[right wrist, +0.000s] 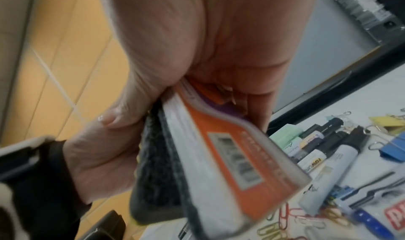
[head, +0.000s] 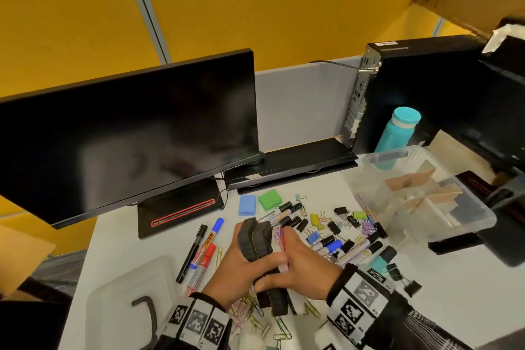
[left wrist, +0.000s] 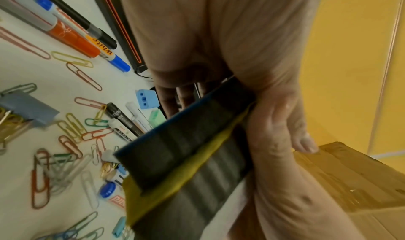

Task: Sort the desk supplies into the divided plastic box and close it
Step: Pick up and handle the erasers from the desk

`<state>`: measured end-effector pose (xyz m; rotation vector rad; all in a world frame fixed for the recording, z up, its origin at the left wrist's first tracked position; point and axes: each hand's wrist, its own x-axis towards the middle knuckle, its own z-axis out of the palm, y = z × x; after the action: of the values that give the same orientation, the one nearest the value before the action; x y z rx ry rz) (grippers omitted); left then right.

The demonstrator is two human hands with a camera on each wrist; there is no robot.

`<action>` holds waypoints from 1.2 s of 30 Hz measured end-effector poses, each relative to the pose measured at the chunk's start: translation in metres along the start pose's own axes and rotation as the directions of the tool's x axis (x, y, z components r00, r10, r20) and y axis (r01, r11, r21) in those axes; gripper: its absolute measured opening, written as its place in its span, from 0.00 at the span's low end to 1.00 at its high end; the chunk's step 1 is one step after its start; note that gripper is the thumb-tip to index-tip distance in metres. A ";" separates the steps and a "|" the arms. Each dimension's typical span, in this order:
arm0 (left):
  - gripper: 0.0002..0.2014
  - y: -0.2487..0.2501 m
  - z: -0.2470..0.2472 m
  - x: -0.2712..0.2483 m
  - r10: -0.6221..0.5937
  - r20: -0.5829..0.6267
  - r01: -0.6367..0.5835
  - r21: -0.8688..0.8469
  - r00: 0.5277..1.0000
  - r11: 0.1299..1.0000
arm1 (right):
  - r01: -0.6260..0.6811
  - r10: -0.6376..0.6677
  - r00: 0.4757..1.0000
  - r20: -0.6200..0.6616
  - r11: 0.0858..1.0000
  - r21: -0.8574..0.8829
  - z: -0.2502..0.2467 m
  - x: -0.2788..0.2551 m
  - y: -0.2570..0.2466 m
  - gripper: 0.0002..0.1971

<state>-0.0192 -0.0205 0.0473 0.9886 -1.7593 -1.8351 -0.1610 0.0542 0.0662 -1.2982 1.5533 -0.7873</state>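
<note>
Both hands hold a stack of whiteboard erasers [head: 262,247] on edge above the desk. My left hand [head: 235,270] grips the black felt side [left wrist: 186,153], thumb across the top. My right hand [head: 298,267] presses the packaged eraser with the orange label [right wrist: 232,153] against the stack. The divided clear plastic box [head: 426,193] stands open at the right, with cardboard dividers inside. Its lid [head: 127,301] lies at the lower left. Markers [head: 355,247], binder clips [head: 326,224] and paper clips [left wrist: 65,139] are scattered over the desk.
A monitor [head: 127,133] stands at the left rear, a black computer tower [head: 412,94] and a teal bottle [head: 397,131] at the right rear. Blue [head: 247,204] and green [head: 270,199] sharpeners lie ahead of the hands. Three markers [head: 201,250] lie to the left.
</note>
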 end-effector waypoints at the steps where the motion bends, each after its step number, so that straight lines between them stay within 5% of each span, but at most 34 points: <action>1: 0.36 0.001 0.001 -0.002 0.006 0.000 -0.006 -0.015 1.000 1.000 | -0.004 0.004 1.000 -0.007 1.000 0.012 0.001 0.000 -0.001 0.43; 7: 0.36 0.007 0.000 -0.003 0.011 0.059 -0.001 -0.168 0.998 0.986 | -0.038 0.033 0.997 -0.063 0.996 -0.080 0.006 0.004 -0.002 0.51; 10: 0.27 0.010 0.004 -0.002 -0.006 0.015 0.010 -0.273 1.000 0.962 | -0.075 0.065 0.993 -0.101 0.992 -0.099 0.007 0.001 -0.007 0.49; 12: 0.20 0.011 0.003 0.001 -0.017 -0.003 0.015 -0.379 1.000 0.925 | -0.067 0.065 0.992 -0.112 0.998 -0.012 0.006 -0.005 -0.011 0.46; 17: 0.25 0.016 0.013 0.007 -0.043 -0.060 0.008 -0.485 0.997 0.875 | -0.065 0.119 0.980 -0.157 0.949 0.308 0.005 -0.026 -0.014 0.36; 21: 0.31 0.029 0.026 0.014 0.003 -0.138 -0.070 -0.490 0.990 0.869 | -0.271 0.395 0.916 -0.064 0.731 0.626 -0.017 -0.039 0.011 0.45; 24: 0.29 0.041 0.045 0.026 0.035 -0.127 -0.089 -0.449 0.991 0.889 | -0.259 0.329 0.939 0.099 0.489 0.833 -0.036 -0.047 0.019 0.35; 27: 0.30 0.053 0.074 0.037 0.075 -0.062 -0.091 -0.321 0.995 0.943 | -0.157 0.293 0.956 0.033 0.412 0.898 -0.056 -0.049 0.024 0.27; 30: 0.31 0.062 0.088 0.048 0.108 -0.025 -0.111 -0.245 0.994 0.963 | -0.086 0.298 0.952 -0.066 0.469 0.879 -0.090 -0.056 0.039 0.26; 33: 0.34 0.072 0.095 0.058 0.061 -0.036 -0.069 -0.271 0.997 0.960 | -0.007 0.287 0.926 -0.244 0.659 0.752 -0.132 -0.064 0.054 0.31; 36: 0.35 0.084 0.121 0.070 0.004 -0.013 -0.005 -0.110 1.000 0.994 | 0.064 0.198 0.897 -0.395 0.826 0.560 -0.164 -0.068 0.063 0.33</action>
<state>-0.1685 0.0025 0.1091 0.9506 -1.6322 -1.8966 -0.3361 0.1205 0.0859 -0.6407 1.5210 -1.4410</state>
